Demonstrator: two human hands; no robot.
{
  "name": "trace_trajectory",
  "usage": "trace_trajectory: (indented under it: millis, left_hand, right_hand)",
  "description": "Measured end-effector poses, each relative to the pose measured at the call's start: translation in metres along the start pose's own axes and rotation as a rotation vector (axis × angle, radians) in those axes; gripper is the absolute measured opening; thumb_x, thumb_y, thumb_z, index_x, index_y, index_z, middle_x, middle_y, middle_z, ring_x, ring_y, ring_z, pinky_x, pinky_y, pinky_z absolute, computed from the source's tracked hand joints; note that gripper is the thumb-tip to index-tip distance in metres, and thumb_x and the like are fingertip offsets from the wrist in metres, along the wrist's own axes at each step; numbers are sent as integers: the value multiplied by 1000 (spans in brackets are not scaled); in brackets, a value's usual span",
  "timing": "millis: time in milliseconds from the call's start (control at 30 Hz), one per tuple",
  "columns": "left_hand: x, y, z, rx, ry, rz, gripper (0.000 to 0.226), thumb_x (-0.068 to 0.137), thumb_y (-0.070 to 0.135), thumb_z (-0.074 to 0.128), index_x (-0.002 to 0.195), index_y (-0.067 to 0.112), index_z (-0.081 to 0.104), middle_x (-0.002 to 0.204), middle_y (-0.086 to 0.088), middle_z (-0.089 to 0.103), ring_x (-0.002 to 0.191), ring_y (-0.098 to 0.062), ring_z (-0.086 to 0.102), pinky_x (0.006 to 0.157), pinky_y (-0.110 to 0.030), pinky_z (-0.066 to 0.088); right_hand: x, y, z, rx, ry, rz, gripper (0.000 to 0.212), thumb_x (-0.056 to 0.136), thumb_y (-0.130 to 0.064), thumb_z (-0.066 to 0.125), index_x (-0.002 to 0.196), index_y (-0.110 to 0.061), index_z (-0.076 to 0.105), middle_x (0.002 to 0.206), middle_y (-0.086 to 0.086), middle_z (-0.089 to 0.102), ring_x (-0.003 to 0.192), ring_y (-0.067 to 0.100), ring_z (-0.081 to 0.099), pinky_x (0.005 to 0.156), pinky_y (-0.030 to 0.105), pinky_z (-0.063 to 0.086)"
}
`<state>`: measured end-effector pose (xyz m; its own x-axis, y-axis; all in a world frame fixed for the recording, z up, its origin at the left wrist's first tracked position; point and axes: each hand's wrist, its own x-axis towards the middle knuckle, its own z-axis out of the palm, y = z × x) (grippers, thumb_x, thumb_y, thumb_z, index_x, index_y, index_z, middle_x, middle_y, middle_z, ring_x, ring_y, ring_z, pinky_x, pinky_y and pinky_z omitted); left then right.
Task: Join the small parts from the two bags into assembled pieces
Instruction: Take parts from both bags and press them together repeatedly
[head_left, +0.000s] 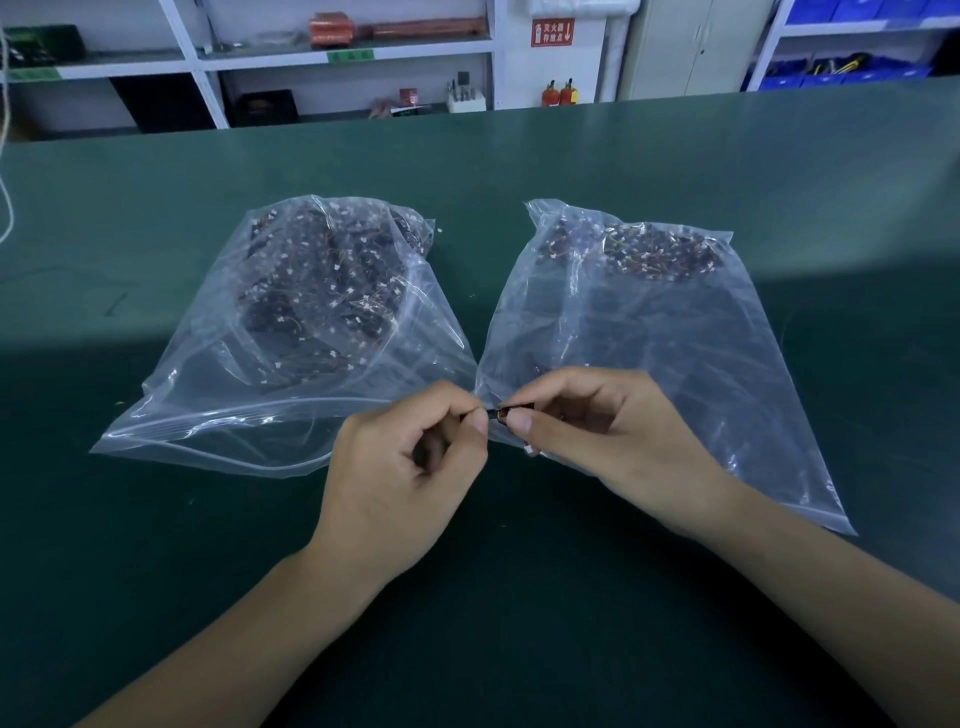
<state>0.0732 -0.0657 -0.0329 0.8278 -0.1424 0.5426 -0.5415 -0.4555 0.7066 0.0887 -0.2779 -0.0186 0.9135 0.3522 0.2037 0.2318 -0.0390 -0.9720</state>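
Two clear zip bags lie on the green table. The left bag holds a heap of small dark parts with thin wires and white connectors. The right bag has a smaller heap of similar parts at its far end. Between the bags' near corners, my left hand and my right hand meet fingertip to fingertip. Both pinch a small dark part with an orange glint. A white connector shows just below my right thumb. Most of the part is hidden by my fingers.
The green table stretches wide around the bags. Beyond its far edge stand white shelves with boxes, two red extinguishers and blue bins. A white cord hangs at the far left.
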Motion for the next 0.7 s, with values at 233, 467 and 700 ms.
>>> trace_trajectory:
  millis: [233, 467, 700]
  left_hand:
    - [1, 1, 1, -12, 28, 25, 15, 91, 21, 64, 77, 17, 68, 60, 9, 55, 49, -14, 49, 53, -16, 37]
    - [1, 0, 1, -5, 23, 23, 15, 92, 21, 64, 77, 20, 67, 60, 13, 52, 49, -11, 46, 55, -12, 34]
    - [1, 1, 2, 17, 29, 44, 16, 90, 19, 64, 75, 19, 65, 60, 12, 52, 49, -11, 47, 55, -13, 35]
  right_hand:
    - [-1, -1, 2, -36, 23, 1, 7, 95, -15, 75, 97, -13, 81, 84, 5, 76, 77, 17, 69, 78, 30, 55]
    - [-1, -1, 1, -48, 19, 7, 7, 94, -17, 76, 96, -15, 82, 77, -3, 74, 73, 13, 67, 75, 26, 54]
    - [-2, 0, 1, -60, 26, 14, 7, 93, -18, 77, 96, -15, 82, 79, -1, 74, 72, 11, 64, 73, 38, 51]
